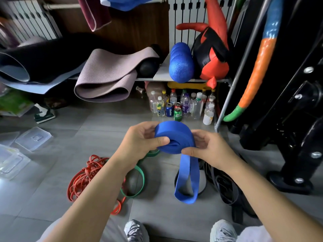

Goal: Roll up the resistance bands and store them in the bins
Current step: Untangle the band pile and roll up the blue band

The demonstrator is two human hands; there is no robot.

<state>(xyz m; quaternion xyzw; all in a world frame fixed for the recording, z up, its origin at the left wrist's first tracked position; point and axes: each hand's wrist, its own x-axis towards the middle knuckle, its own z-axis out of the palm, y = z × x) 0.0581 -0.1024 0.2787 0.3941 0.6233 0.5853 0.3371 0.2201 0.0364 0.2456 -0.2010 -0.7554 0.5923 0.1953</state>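
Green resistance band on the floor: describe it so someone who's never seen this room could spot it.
Look down at the grey tiled floor. Between the tangle of thin red bands and the hanging loop of the blue band lies the green band. It is the only green loop, flatter and wider than the red strands.

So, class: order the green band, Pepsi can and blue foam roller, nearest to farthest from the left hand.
1. Green band, floor beneath the left hand.
2. Pepsi can, ahead among bottles.
3. Blue foam roller, on the shelf beyond.
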